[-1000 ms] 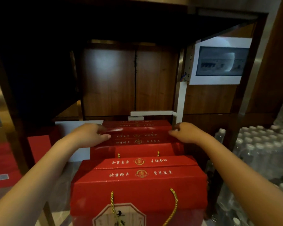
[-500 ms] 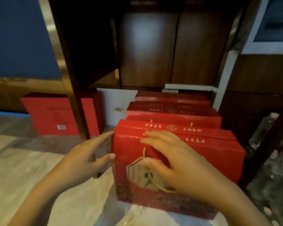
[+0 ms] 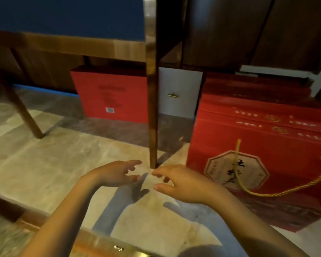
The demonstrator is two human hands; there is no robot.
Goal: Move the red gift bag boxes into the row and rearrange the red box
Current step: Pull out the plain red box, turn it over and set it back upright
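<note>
A row of red gift bag boxes stands on the floor at the right; the nearest gift bag box [image 3: 258, 145] shows an octagonal label and a gold cord handle. Farther back, a plain red box [image 3: 111, 93] leans against the wall behind a wooden post. My left hand [image 3: 115, 174] and my right hand [image 3: 182, 182] hover over the bare floor to the left of the row, fingers spread, holding nothing. The two hands are close together but apart from every box.
A thin wooden post [image 3: 152, 108] rises from the floor just beyond my hands. A white panel [image 3: 180, 91] with a small brass handle stands beside the plain red box. A slanted wooden leg [image 3: 17, 104] is at the left. Marble floor [image 3: 54, 164] lies around.
Both hands have let go of the nearest gift bag box and moved left over the floor. My view has swung left and down, so the row now sits at the right.
</note>
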